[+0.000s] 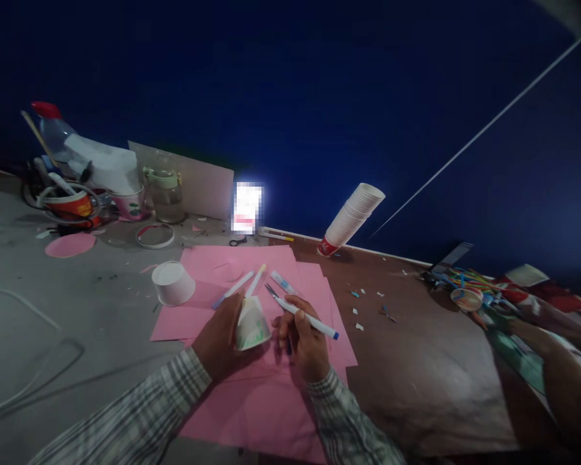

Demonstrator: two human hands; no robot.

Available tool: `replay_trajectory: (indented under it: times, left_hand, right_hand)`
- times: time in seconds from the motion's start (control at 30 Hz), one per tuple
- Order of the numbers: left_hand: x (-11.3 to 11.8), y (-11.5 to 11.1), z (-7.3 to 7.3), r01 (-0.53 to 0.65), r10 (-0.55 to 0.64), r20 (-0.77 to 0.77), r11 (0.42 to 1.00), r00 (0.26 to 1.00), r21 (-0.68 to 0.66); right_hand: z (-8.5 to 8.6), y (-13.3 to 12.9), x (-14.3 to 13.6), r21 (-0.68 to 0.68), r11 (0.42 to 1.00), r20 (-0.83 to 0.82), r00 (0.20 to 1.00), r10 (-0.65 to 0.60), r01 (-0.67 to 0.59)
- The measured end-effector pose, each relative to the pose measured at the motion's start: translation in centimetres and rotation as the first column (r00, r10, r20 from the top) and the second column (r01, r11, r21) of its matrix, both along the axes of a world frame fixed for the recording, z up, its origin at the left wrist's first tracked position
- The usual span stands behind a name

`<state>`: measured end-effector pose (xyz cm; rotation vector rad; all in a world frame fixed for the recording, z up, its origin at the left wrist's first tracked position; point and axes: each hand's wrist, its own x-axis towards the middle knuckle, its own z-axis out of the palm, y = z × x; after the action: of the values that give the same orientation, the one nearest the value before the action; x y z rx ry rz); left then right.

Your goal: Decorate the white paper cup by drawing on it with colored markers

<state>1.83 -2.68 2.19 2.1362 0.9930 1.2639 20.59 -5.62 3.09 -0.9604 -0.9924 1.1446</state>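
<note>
Plaid sleeves [140,400] end at 2 separate hands, left hand [220,342] clasping a cup [252,330] already partly green, right hand [310,349] gripping a pen [317,324], other cup [173,283] seemingly unmarked.

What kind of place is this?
Probably a craft workspace, though one view can't settle it: pink paper sheets are spread out, a tall stack of paper cups stands behind, and the left hand holds a green-marked cup.

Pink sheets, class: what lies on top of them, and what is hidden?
Several pens lie on the pink sheets. The left hand, the right hand and the held cup block part of the surface, so anything there, or underneath the sheets, cannot be seen.
</note>
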Motion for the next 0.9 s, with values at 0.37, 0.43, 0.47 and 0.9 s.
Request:
replay_trajectory:
  times: [0.37,0.43,0.47,0.9]
  left_hand:
    - [-0.1,0.0,-1.1,-0.04,0.04,-0.002,0.998,0.999,0.04]
    - [-0.2,0.0,-0.9,-0.03,0.031,-0.009,0.998,0.999,0.048]
    - [-0.2,0.0,-0.8,-0.027,0.028,-0.01,0.999,1.0,0.047]
    - [-0.3,0.2,-0.7,-0.045,0.045,-0.034,0.999,0.998,0.0]
  right_hand:
    - [0.2,0.1,0.0,0.14,0.989,0.243,0.967,-0.081,0.047]
    - [-0.1,0.1,-0.1,0.154,0.987,0.266,0.961,-0.076,0.036]
    - [-0.4,0.1,-0.1,0.151,0.988,0.269,0.961,-0.064,0.024]
    - [-1.1,-0.4,0.3,0.189,0.967,0.449,0.891,0.073,-0.174]
